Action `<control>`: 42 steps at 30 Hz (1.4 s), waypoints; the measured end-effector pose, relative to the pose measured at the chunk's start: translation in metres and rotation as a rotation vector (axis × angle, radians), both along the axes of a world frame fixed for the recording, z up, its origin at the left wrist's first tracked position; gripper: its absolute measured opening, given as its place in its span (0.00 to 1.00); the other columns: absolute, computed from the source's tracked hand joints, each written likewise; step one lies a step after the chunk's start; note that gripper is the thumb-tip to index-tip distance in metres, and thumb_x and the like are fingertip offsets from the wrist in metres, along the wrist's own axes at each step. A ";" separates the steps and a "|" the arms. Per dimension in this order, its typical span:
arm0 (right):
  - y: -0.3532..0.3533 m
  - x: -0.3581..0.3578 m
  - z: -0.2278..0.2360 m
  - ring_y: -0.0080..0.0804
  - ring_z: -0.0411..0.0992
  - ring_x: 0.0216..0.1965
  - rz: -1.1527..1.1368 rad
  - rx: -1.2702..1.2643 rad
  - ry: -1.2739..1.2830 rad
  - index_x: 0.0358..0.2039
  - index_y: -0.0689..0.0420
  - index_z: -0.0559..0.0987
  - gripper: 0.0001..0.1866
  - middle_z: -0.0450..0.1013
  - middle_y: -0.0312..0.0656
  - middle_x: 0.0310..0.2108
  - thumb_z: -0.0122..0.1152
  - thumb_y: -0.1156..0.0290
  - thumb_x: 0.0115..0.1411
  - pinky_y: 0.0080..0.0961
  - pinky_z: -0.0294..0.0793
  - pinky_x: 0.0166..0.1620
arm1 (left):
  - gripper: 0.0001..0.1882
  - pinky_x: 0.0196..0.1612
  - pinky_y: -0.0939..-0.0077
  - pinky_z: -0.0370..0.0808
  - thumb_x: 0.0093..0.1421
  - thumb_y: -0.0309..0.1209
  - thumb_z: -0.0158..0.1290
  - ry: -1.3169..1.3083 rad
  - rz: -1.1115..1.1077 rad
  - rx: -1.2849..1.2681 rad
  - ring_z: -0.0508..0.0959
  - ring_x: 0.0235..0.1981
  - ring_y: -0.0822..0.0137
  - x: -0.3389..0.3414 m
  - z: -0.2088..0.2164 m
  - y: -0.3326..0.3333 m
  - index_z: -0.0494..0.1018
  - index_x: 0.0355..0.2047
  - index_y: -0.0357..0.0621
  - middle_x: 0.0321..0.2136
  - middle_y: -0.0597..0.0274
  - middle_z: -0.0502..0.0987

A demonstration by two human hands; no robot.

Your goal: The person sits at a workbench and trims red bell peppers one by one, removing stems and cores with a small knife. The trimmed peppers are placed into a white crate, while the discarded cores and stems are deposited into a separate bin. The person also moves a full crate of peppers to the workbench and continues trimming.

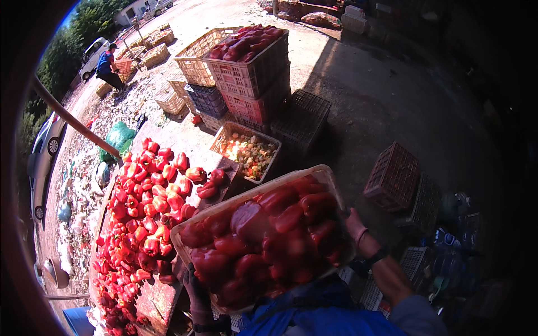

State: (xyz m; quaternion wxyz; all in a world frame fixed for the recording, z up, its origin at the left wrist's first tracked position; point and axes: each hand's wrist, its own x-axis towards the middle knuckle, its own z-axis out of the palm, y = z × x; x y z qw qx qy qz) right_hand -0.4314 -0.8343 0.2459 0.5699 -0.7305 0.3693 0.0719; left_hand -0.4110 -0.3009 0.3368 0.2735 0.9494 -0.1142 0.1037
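I hold a pale plastic crate (322, 175) heaped with red bell peppers (263, 235) against my chest, lifted off the ground. My left hand (196, 291), in a dark glove, grips the crate's near left edge from below. My right hand (354, 224) clasps its right side, a dark band on the wrist. A wooden table (159, 299) at my left is covered with several loose red peppers (143, 213).
Ahead stand stacked pink crates (249, 84), the top one full of red peppers, beside an empty pale basket (193, 59). A low crate of scraps (246, 151) lies below them. Empty crates (392, 176) sit at the right. A person in blue (106, 67) bends far off.
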 end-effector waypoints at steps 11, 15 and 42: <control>-0.105 -0.035 -0.058 0.46 0.67 0.59 -0.667 0.747 -0.109 0.66 0.55 0.68 0.36 0.71 0.47 0.58 0.43 0.39 0.71 0.45 0.66 0.63 | 0.14 0.33 0.82 0.70 0.73 0.40 0.51 0.716 0.113 -1.099 0.72 0.30 0.81 0.169 -0.001 -0.151 0.77 0.38 0.44 0.30 0.74 0.75; -0.135 -0.048 -0.069 0.48 0.61 0.67 -0.620 0.917 -0.233 0.71 0.54 0.62 0.41 0.66 0.46 0.65 0.38 0.36 0.70 0.48 0.60 0.69 | 0.15 0.30 0.84 0.66 0.73 0.43 0.52 0.861 0.121 -0.848 0.68 0.28 0.84 0.243 0.013 -0.217 0.77 0.38 0.45 0.28 0.77 0.72; -0.284 0.056 0.166 0.44 0.54 0.71 -0.496 -0.450 -0.336 0.74 0.59 0.55 0.35 0.54 0.49 0.72 0.33 0.48 0.75 0.40 0.53 0.73 | 0.26 0.30 0.78 0.71 0.68 0.52 0.54 0.941 -0.842 -0.901 0.74 0.26 0.75 0.650 0.213 -0.495 0.77 0.40 0.35 0.27 0.66 0.78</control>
